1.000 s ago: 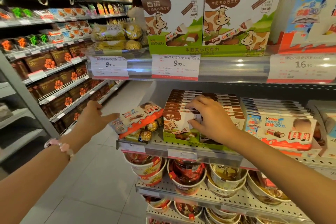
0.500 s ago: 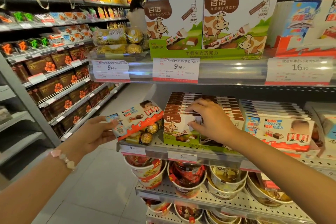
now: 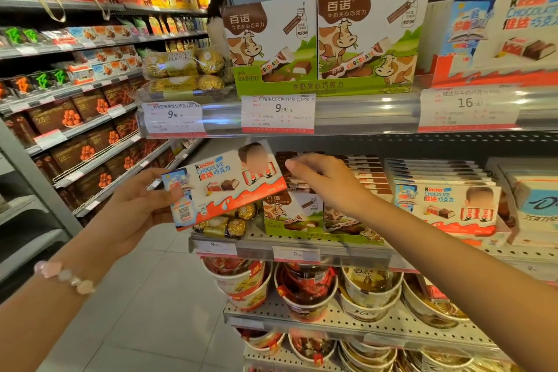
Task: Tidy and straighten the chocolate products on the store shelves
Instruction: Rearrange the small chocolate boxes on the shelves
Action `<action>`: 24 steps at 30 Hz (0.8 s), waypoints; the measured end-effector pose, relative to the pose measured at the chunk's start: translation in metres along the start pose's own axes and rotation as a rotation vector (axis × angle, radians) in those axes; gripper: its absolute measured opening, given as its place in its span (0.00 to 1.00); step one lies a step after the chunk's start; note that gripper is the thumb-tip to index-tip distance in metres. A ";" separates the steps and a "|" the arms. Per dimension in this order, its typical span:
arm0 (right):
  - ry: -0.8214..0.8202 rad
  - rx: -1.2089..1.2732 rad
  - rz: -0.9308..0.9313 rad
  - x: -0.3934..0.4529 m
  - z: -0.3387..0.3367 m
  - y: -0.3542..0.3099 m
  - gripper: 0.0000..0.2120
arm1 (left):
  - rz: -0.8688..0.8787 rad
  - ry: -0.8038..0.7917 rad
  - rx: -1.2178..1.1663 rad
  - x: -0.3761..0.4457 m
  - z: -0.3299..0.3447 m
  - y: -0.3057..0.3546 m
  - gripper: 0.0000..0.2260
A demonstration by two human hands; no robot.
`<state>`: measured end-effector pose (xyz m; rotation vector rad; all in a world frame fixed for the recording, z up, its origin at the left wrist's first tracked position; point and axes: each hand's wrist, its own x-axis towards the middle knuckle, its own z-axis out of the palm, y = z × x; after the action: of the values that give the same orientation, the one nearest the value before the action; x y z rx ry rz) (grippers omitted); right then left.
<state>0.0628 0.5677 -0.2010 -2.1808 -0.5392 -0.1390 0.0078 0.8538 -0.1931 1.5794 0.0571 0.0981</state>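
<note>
The left hand (image 3: 133,205) grips a flat white and red Kinder chocolate box (image 3: 223,187), tilted, off the left end of the metal shelf (image 3: 302,251). The right hand (image 3: 329,181), fingers loose, rests on the brown cow boxes (image 3: 305,211).

We have a single wide-angle view from the person's head, facing forward and slightly down at the end of a store shelf (image 3: 302,254), close enough that both forearms reach in from the lower corners. To our left an aisle (image 3: 145,296) runs away along further shelving; edges of the picture bend with the lens.
</note>
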 end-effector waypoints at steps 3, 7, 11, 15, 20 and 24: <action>-0.137 0.460 0.074 -0.005 -0.006 -0.006 0.15 | 0.025 -0.115 0.068 -0.003 0.018 0.004 0.36; -0.106 0.555 0.078 -0.015 -0.024 0.006 0.25 | 0.052 -0.185 0.090 -0.001 0.050 0.004 0.32; -0.041 0.574 0.107 -0.031 -0.052 0.021 0.23 | 0.117 -0.249 0.122 0.007 0.079 -0.001 0.37; 0.038 0.573 0.138 -0.050 -0.088 0.041 0.23 | 0.305 -0.212 0.296 0.027 0.103 -0.011 0.13; 0.137 0.495 0.169 -0.078 -0.136 0.066 0.24 | 0.653 -0.325 1.129 0.037 0.141 -0.022 0.29; 0.189 0.449 0.184 -0.096 -0.166 0.084 0.20 | 0.678 -0.422 1.338 0.042 0.187 -0.031 0.32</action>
<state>0.0268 0.3620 -0.1867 -1.7450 -0.2321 -0.1100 0.0686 0.6722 -0.2245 2.8552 -0.9245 0.2887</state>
